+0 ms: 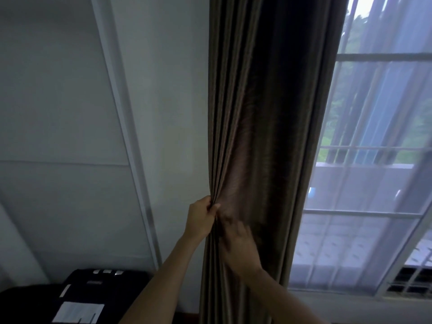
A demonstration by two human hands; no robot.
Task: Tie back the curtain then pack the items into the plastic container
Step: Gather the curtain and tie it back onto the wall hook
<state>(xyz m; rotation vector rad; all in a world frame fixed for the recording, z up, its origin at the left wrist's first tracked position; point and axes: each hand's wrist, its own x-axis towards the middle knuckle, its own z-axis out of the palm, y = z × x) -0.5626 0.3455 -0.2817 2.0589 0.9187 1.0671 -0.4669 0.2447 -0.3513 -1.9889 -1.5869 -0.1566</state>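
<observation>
Forearms closest to me, both reaching up. Black boxy machine (70, 298) lower left, smooth white wall (58, 101) behind. Next, left hand (201, 220) pinches gathered folds of the brown pleated curtain (268, 113) hanging centre. Blurred right hand (238, 246) lies against the fabric; I cannot tell its grip. Sheer-veiled window (374, 160) far right.

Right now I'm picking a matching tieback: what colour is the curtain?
Dark brown; the curtain shows best in head view.

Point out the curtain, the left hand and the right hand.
curtain (268, 101): head view, middle folds.
left hand (200, 219): head view, back of the hand, gripping the folds.
right hand (239, 250): head view, blurred back of the hand.
</observation>
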